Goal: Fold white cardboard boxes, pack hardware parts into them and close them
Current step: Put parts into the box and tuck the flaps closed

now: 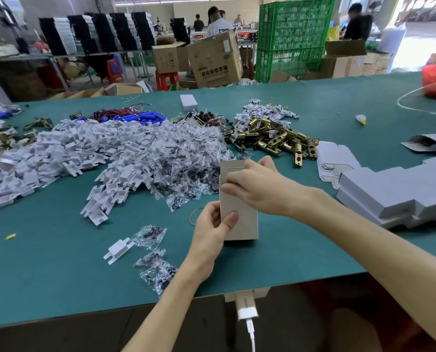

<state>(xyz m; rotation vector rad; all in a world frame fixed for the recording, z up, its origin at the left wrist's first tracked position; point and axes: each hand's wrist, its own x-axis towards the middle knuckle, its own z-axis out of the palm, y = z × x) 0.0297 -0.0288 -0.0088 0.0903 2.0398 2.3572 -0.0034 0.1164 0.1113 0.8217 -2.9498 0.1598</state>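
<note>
Box status: one tall white cardboard box (244,224) stands upright near the front middle of the green-topped bench (59,288), with its lower end at the surface or just above it (contact cannot be judged). Left grip (211,226) grasps the lower left side of the box, thumb flat on the front face and fingers curled round the edge. Right grip (258,186) grasps the upper part, fingers laid across the front face and thumb up at the top edge, where a flap rises behind. Box contents are hidden. A thin yellow rubber band (192,216) lies on the bench just left of the left grip. Nearer the front edge to the left lie a single white plastic bracket (117,251) and a few small clear bags of dark screws (158,273). Beyond the box sit large heaps: more white brackets in a pile (72,153) at left, a pile of clear screw bags (186,156) in the middle, and brass-coloured latch bolts (270,138) at right. Blue cylinders with red and black wires (140,118) lie behind the bracket pile. Flat grey-white carton blanks in a stack (394,196) lie at right, well apart from the box.
</note>
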